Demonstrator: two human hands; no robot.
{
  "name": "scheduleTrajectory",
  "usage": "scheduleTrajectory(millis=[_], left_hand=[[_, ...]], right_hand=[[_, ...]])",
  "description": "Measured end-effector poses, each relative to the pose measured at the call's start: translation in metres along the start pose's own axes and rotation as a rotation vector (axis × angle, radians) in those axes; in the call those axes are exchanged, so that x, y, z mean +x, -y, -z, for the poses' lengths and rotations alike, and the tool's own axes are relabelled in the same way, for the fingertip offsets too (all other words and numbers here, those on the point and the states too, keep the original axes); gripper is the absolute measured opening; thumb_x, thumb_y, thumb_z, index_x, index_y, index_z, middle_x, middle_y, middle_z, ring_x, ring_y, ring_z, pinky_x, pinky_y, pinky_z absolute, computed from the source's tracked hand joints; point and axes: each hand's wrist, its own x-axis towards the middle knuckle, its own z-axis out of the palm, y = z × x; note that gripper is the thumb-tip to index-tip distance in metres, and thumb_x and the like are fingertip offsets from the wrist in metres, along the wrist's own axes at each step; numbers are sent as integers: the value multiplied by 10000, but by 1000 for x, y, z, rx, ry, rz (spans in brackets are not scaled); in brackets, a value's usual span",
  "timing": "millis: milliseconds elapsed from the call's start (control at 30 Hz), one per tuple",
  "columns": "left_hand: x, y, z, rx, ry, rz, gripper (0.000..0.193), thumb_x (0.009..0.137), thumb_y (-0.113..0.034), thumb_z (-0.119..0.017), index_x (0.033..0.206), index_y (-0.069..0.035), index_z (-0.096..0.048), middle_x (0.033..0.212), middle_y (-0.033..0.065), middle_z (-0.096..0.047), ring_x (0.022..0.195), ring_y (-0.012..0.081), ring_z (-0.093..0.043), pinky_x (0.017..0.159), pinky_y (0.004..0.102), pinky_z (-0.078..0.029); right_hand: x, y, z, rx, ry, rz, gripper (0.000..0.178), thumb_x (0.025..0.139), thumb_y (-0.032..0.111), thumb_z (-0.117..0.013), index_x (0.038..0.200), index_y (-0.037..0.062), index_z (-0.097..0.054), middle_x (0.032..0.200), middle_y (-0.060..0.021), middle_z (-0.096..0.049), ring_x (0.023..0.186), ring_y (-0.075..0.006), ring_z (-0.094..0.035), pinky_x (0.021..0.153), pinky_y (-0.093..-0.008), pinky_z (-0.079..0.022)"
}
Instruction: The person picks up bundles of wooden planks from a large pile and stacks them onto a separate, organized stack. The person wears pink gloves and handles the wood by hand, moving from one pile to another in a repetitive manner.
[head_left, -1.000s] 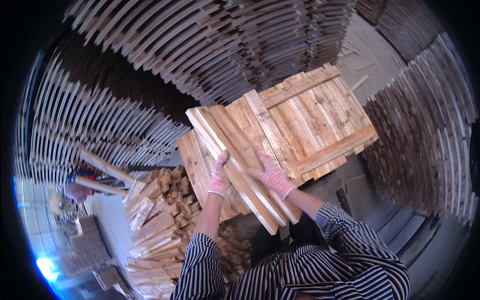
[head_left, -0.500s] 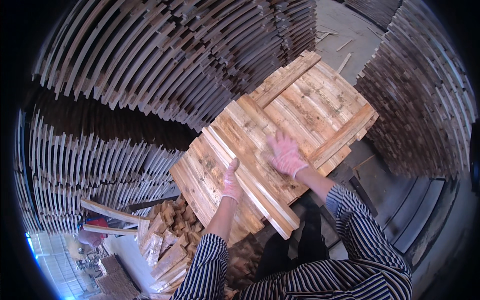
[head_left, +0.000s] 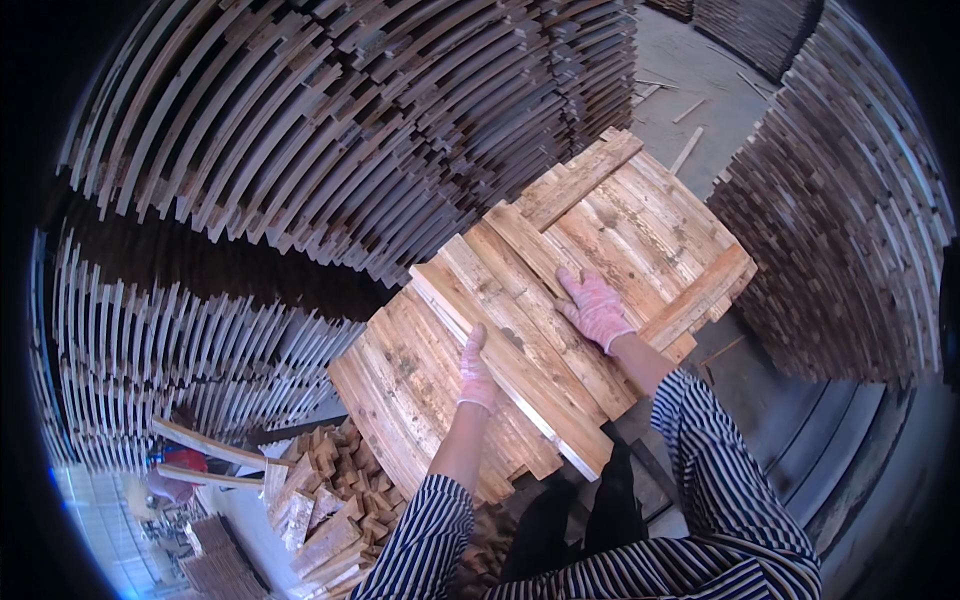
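Before me lies a broad layer of pale wooden boards, side by side. A loose wooden plank rests on top of them, running from upper left to lower right. My left hand, in a thin pinkish glove, grips this plank's left edge; some of its fingers are hidden. Farther right, my right hand, gloved alike, lies on the boards with thumb and fingers apart, touching the edge of another plank. It holds nothing that I can see.
Crosswise battens lie at the far end of the boards. Tall stacks of slats rise at the left, and another stack stands at the right. Short wood offcuts are heaped at lower left. Loose sticks lie on the floor behind.
My right hand, blurred and spread before, has shifted slightly right and settled on the boards. The loose plank by my left hand now shows more of its broad face. The view has shifted a little.
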Motion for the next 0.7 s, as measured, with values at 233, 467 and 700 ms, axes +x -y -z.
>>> scheduleTrajectory(millis=[233,467,700], left_hand=[[-5,-4,-43,-40,-161,71,757,854,-613,-726,1266,8,-587,1139,191,-690,1013,357,-678,923,482,-577],[37,35,-26,-87,-68,-95,797,814,-671,-741,1330,-84,-586,1175,142,-679,1031,325,-671,920,494,-561],[62,39,-41,-127,-127,-23,684,841,-579,-764,1293,-89,-613,1137,134,-680,997,307,-678,884,460,-580]], right_hand=[[-66,80,26,347,271,104,839,887,640,-620,1563,190,-414,1330,-260,-530,1223,-388,-569,1034,-436,-484],[-10,-4,68,353,106,-13,804,853,499,-748,1553,241,-450,1303,-263,-548,1225,-375,-582,1039,-386,-493],[8,-38,22,-189,45,29,705,959,595,-523,1548,217,-441,1597,-317,-304,1413,-462,-415,1122,-494,-400]])
